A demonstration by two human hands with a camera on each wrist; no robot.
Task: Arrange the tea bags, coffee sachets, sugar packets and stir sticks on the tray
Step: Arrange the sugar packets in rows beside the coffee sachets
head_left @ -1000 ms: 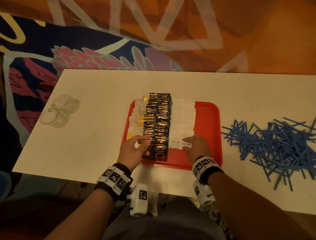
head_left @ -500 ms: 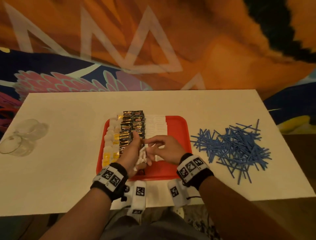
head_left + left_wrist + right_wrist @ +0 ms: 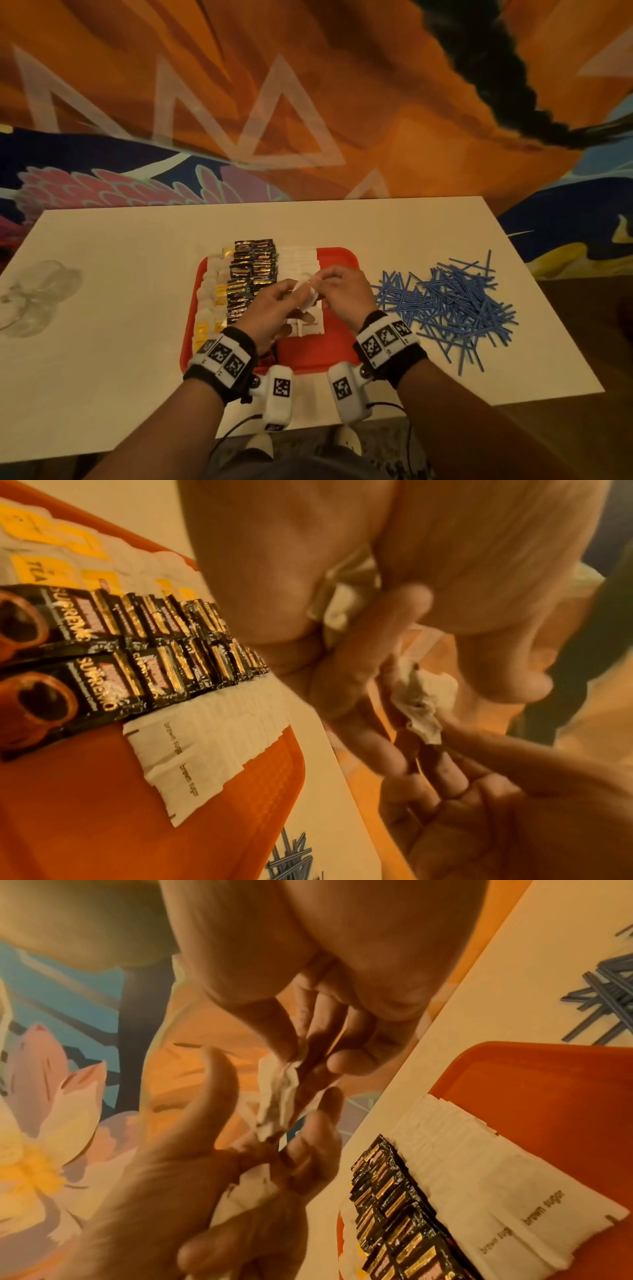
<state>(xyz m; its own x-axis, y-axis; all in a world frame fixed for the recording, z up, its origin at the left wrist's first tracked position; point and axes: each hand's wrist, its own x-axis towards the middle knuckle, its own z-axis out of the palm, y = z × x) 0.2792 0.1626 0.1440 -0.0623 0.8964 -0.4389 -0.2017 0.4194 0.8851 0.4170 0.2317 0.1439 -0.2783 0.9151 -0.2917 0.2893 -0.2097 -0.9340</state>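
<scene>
The white table (image 3: 102, 377) fills the lower half of the head view, with the red tray (image 3: 339, 346) at its centre and the loose heap of blue stir sticks (image 3: 445, 301) to the right of the tray, off it and well apart from the rows. On the tray, from left to right, run the tea bags (image 3: 212, 301), the dark coffee sachets (image 3: 253, 270) and the white sugar packets (image 3: 301, 263), each row's long axis going from the near edge toward the top of the frame. Above the near end of the sugar row the left hand (image 3: 270, 315) and right hand (image 3: 346, 294) meet, both pinching one crumpled white packet (image 3: 306, 291). The sticks lie to the right, so the right hand looks nearer for them. The wrist views show the packet's creased paper and "brown sugar" print; only the head view shows the whole heap
</scene>
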